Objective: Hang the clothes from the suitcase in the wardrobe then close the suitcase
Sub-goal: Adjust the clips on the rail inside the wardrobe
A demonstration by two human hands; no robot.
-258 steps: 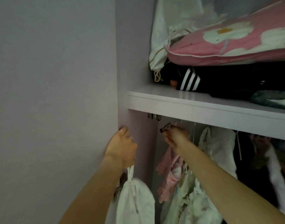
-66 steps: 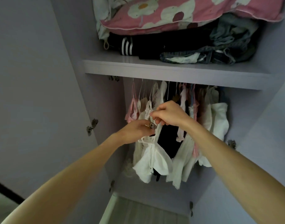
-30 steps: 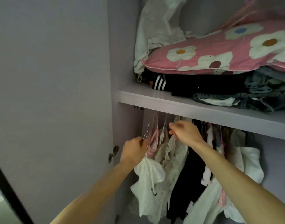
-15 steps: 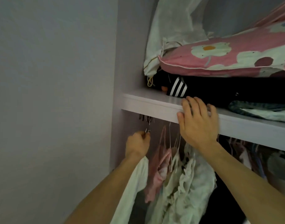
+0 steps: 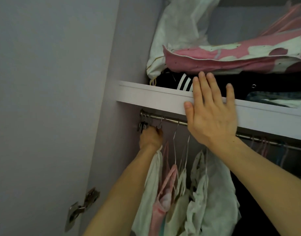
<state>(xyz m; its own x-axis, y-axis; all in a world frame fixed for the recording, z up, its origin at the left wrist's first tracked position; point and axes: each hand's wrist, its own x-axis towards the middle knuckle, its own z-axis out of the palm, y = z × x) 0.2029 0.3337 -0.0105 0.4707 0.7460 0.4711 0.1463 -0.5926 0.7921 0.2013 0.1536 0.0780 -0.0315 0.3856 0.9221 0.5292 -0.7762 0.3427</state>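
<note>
1. Left hand (image 5: 150,139) fisted, fingers curled round a hanger (image 5: 159,126) hook just under the rail (image 5: 165,117), near its left end. Can't tell if the hook is on the rail.
2. White garment (image 5: 151,184) hangs from that fist, below the rail.
3. Right hand (image 5: 212,113) flat, fingers straight and spread, palm on the shelf (image 5: 146,97) edge just above the rail. Fingertips reach the striped black cloth (image 5: 183,83).
4. On the rail, right of the left hand: wire hangers (image 5: 175,145), pink garment (image 5: 165,193), pale tops (image 5: 206,184).
5. Clips (image 5: 143,125) bunched at the rail's left end, beside the left knuckles.
6. Above the rail: pink pillow (image 5: 231,60) on the black cloth.
7. Hinge (image 5: 83,206) well below-left of the rail.
</note>
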